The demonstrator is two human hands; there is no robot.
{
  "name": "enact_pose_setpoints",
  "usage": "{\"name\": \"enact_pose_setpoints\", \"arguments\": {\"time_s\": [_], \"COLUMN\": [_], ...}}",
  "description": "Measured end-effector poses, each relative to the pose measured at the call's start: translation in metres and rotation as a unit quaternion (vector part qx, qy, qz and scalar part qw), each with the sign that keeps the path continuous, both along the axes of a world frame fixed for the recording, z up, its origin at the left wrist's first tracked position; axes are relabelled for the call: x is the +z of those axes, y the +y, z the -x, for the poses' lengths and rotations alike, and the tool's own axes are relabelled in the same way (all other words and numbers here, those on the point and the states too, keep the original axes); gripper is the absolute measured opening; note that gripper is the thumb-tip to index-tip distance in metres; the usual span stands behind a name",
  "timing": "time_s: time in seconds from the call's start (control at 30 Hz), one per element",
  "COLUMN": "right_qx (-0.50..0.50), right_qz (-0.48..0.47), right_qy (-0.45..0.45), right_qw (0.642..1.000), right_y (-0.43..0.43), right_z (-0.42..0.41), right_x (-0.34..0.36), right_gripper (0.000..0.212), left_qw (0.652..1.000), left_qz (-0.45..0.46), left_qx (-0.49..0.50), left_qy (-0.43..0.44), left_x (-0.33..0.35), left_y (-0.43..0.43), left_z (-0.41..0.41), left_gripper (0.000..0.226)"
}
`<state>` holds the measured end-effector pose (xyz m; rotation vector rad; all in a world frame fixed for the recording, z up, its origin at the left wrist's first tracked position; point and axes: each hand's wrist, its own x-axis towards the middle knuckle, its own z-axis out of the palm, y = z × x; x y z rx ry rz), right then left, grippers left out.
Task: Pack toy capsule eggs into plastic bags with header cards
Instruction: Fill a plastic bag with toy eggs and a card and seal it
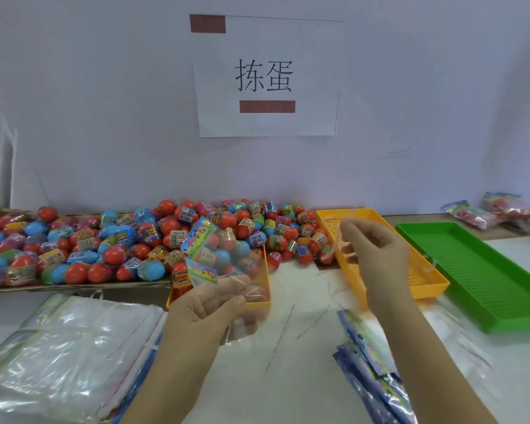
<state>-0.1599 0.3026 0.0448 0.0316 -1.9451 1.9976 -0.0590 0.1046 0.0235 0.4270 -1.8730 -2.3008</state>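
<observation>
My left hand (210, 307) grips the lower end of a clear plastic bag (227, 261) with a colourful header card, raised over the table's middle; several capsule eggs show inside it. My right hand (377, 249) is raised to the right of the bag and pinches a thin pink strip (334, 249) that hangs from its fingers. A big heap of red, blue and pink capsule eggs (110, 240) lies along the wall behind.
A pile of empty clear bags (62, 347) lies front left. A small yellow tray (265, 301) sits behind the left hand, a long yellow tray (423, 280) and a green tray (484, 270) to the right. Header cards (371, 362) lie front centre. Packed bags (490, 212) rest far right.
</observation>
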Motion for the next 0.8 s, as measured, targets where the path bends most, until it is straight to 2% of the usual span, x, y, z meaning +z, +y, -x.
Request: {"name": "enact_pose_setpoints", "arguments": {"time_s": [0.1, 0.23, 0.27, 0.33, 0.4, 0.5, 0.73, 0.8], "right_qx": [-0.074, -0.058, -0.036, -0.007, -0.007, 0.007, 0.046, 0.046], "right_qz": [-0.087, -0.302, -0.378, -0.537, -0.628, -0.702, -0.887, -0.91], "right_qy": [-0.059, -0.104, -0.109, -0.122, -0.105, -0.077, 0.04, 0.057], "right_qw": [0.992, 0.946, 0.919, 0.835, 0.771, 0.708, 0.458, 0.409], "right_y": [0.037, 0.071, 0.076, 0.086, 0.095, 0.106, 0.116, 0.117], "right_z": [0.029, 0.048, 0.05, 0.049, 0.046, 0.041, 0.022, 0.014], "right_x": [-0.013, -0.034, -0.034, -0.033, -0.029, -0.018, 0.01, 0.015], "right_gripper": [0.008, 0.009, 0.01, 0.013, 0.014, 0.012, 0.029, 0.027], "left_qw": [1.0, 0.998, 0.998, 0.998, 0.998, 0.998, 0.998, 0.998], "left_qz": [-0.017, -0.052, -0.055, -0.061, -0.064, -0.064, -0.065, -0.061], "left_qx": [0.003, 0.002, 0.003, 0.006, 0.008, 0.009, -0.007, -0.009], "left_qy": [-0.003, 0.021, 0.025, 0.028, 0.028, 0.023, 0.011, 0.008], "left_x": [0.0, 0.005, 0.004, 0.005, 0.007, 0.009, 0.014, 0.014], "left_y": [0.0, -0.001, -0.001, 0.0, 0.001, 0.003, 0.002, 0.001], "left_z": [0.002, 0.0, 0.0, -0.001, -0.002, -0.003, -0.004, -0.003], "left_gripper": [0.023, 0.021, 0.021, 0.022, 0.022, 0.022, 0.023, 0.023]}}
